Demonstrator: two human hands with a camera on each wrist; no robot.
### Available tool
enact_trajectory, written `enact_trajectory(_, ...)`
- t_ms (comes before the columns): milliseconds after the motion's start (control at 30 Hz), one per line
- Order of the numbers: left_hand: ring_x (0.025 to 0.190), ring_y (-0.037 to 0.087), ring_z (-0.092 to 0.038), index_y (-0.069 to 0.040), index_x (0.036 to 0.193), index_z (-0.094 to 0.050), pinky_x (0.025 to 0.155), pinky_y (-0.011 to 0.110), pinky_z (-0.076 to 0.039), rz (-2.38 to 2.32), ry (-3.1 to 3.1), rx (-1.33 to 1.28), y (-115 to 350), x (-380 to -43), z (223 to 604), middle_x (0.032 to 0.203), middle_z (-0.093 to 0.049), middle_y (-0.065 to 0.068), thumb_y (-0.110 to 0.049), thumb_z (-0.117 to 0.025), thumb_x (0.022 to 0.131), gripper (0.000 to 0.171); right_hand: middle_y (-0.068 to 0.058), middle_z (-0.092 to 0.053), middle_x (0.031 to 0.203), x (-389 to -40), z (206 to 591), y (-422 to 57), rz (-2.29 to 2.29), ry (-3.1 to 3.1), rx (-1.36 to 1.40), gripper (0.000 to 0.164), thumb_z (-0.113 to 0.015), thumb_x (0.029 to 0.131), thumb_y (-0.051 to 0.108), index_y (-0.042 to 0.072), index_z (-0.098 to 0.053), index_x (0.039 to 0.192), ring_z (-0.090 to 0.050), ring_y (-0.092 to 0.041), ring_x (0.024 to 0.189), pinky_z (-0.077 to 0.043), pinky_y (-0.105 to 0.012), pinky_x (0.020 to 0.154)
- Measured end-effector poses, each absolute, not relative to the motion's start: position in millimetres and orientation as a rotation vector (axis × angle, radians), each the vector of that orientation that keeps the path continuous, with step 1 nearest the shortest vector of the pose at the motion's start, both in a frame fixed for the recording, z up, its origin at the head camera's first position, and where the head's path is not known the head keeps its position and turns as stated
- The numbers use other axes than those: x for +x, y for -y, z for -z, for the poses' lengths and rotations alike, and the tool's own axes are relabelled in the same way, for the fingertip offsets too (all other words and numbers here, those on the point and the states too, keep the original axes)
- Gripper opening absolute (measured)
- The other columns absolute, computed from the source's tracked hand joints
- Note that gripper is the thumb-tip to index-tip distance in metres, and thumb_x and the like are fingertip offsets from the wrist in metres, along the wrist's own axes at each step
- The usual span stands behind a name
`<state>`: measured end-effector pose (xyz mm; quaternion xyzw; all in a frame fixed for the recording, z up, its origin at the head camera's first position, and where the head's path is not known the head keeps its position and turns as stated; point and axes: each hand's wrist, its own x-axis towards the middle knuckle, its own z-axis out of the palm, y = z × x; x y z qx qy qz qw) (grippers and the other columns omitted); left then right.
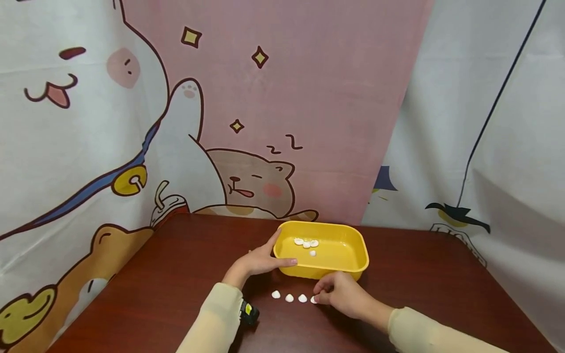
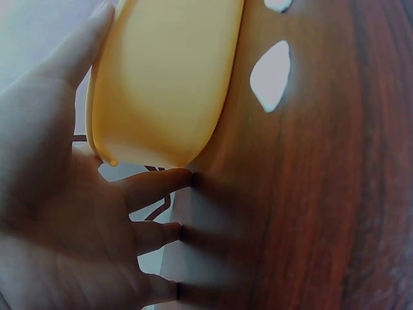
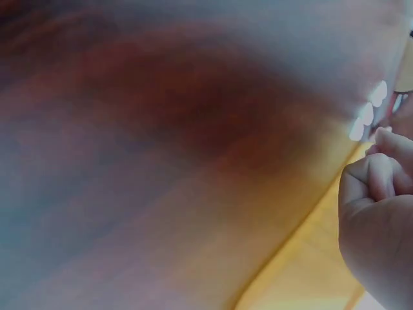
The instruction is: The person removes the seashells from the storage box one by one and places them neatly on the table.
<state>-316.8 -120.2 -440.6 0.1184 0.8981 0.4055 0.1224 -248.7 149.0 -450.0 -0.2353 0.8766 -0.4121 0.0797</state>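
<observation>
A yellow plastic tray point(image 1: 365, 255) sits on the table with several small white shells point(image 1: 306, 244) inside, near its left end. My left hand point(image 1: 260, 260) rests at the tray's left end, its thumb along the front rim. In the left wrist view its other fingers point(image 2: 155, 188) stretch down to the tabletop. In front of the tray, white shells lie in a short row, such as this loose shell point(image 1: 289, 297). At the row's right end my right hand point(image 1: 344, 295) pinches a white shell point(image 1: 313, 299) between thumb and forefinger, which partly cover it.
The dark reddish-brown table point(image 1: 176, 289) reaches back to a cartoon-printed curtain point(image 1: 331, 122). A black strap device point(image 1: 249, 314) is on the left wrist. Pale sleeves cover both forearms.
</observation>
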Motion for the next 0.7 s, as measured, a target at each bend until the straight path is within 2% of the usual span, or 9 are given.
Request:
enact_trajectory(200, 0.145, 0.039, -0.051, -0.035, 0.173, -0.008, 0.122, 0.068, -0.036, -1.183, -2.619, 0.345, 119, -317, 442, 0.170, -0.041, 0.015, -0.077, -0.074, 0.082, 0.119, -0.004, -0.073, 0.074, -246, 435, -150, 1.260, -2.549, -0.720, 0.011, -0.083, 0.090, 0.011, 0.002, -0.077, 0.092, -0.063, -0.013, 0.063, -0.051, -0.023, 0.056)
enact_trajectory(400, 0.147, 0.040, -0.049, -0.035, 0.173, -0.007, 0.122, 0.070, -0.034, -1.191, -2.616, 0.338, 119, -315, 441, 0.171, -0.039, 0.016, -0.077, -0.075, 0.082, 0.120, 0.002, -0.075, 0.079, -253, 401, -143, 1.207, -2.572, -0.730, 0.011, -0.087, 0.088, 0.016, 0.008, -0.080, 0.091, -0.058, -0.009, 0.067, -0.047, -0.022, 0.059)
enact_trajectory(567, 0.147, 0.043, -0.049, -0.034, 0.173, -0.006, 0.121, 0.072, -0.035, -1.183, -2.623, 0.353, 119, -316, 441, 0.172, -0.038, 0.017, -0.076, -0.074, 0.083, 0.121, 0.001, -0.060, 0.074, -289, 368, -145, 1.192, -2.608, -0.480, 0.016, -0.085, 0.091, 0.024, 0.011, -0.081, 0.100, -0.042, -0.013, 0.057, -0.038, -0.025, 0.053)
enact_trajectory(700, 0.152, 0.045, -0.043, -0.035, 0.173, -0.005, 0.122, 0.074, -0.031, -1.175, -2.625, 0.344, 120, -317, 442, 0.173, -0.035, 0.015, -0.077, -0.074, 0.083, 0.121, 0.002, -0.051, 0.072, -329, 366, -153, 1.124, -2.629, -0.378, 0.024, -0.082, 0.095, 0.027, 0.010, -0.080, 0.112, -0.039, -0.013, 0.058, -0.038, -0.026, 0.055)
